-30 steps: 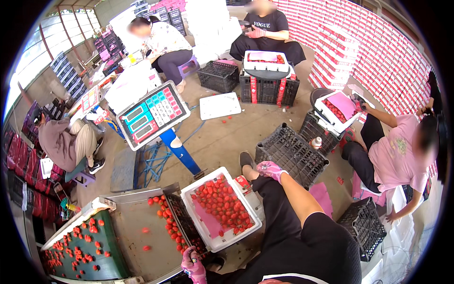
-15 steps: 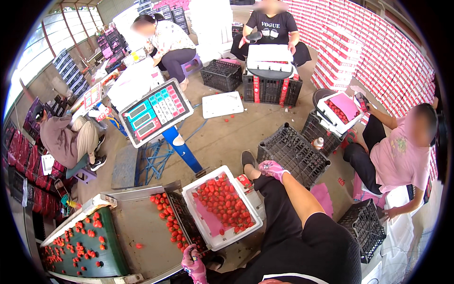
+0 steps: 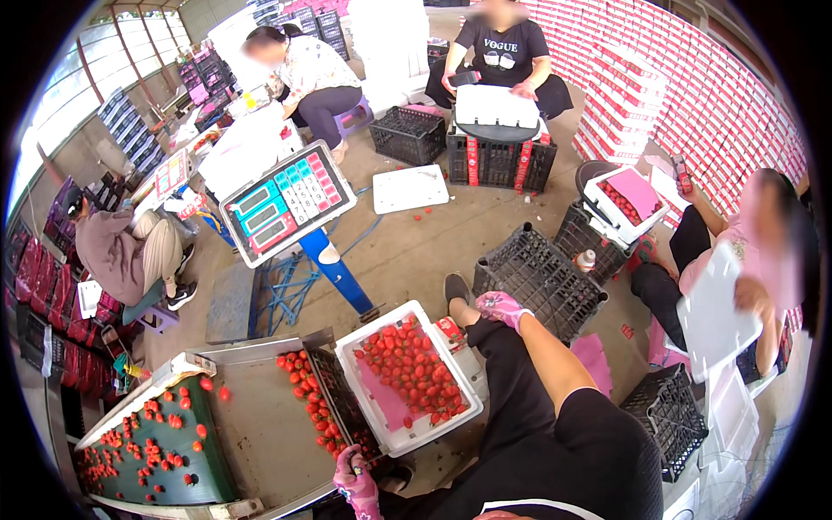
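My left hand [image 3: 356, 482], in a pink patterned glove, has its fingers curled by the near corner of a metal sorting tray [image 3: 260, 390]; what they hold, if anything, is hidden. My right hand [image 3: 503, 310], gloved alike, lies over my bent leg with its fingers stretched out. Between my hands stands a white foam box [image 3: 472, 400] holding many cherry tomatoes [image 3: 416, 368] and a pink sheet [image 3: 381, 394]. More cherry tomatoes [image 3: 303, 381] line the tray's edge beside the box. Others [image 3: 152, 451] ride on a green conveyor belt [image 3: 204, 442] at the left.
A scale display [image 3: 286, 204] on a blue post stands ahead. Black crates [image 3: 542, 282] stand beyond my right leg. At the right a seated person [image 3: 745, 251] holds a white lid [image 3: 715, 312]. Another person [image 3: 503, 52] sits behind a white box at the back.
At the right, the co-worker has raised a white lid. Cherry tomatoes have moved along the belt, a couple reaching the tray's edge. The back person's white box now looks covered. My hands stay put.
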Demonstrator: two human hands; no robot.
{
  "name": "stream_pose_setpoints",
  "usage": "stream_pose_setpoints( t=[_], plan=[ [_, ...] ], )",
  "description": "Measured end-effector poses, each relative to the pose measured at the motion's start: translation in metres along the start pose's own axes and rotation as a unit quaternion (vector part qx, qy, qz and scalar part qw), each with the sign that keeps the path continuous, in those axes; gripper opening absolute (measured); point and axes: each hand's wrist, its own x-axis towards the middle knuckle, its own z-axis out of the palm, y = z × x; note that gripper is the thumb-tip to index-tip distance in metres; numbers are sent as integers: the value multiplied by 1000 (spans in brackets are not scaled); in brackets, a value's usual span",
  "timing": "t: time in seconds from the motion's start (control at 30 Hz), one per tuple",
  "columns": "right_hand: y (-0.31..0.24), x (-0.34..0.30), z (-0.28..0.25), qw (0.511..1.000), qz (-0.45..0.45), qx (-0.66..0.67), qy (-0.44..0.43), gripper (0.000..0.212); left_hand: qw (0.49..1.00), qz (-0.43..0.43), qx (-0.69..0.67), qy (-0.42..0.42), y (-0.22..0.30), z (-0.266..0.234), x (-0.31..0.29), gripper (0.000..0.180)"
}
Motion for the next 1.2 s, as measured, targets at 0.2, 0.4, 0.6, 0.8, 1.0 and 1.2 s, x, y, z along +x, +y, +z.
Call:
stream_pose_setpoints(
  t=[0.2, 0.4, 0.6, 0.8, 1.0, 1.2],
  plan=[
    [-22, -9, 56, 994, 29, -110, 4, 20, 999, -6, 32, 12, 0, -15, 0, 18],
    [-26, -15, 54, 989, 16, -142, 34, 16, 999, 8, 47, 6, -1, -11, 1, 18],
    [-25, -15, 57, 994, 17, -105, 38, 12, 999, 0, 47, 6, -4, -8, -1, 18],
    [-24, -6, 49, 987, 32, -152, 30, 24, 998, -40, 53, 8, 7, -9, 0, 18],
    [-22, -9, 35, 995, 36, -91, -9, 24, 991, -128, 28, -18, 11, -17, 4, 18],
    [-30, -12, 45, 988, 76, -130, 18, 30, 969, -65, 236, -35, -22, -19, -5, 17]
  ],
)
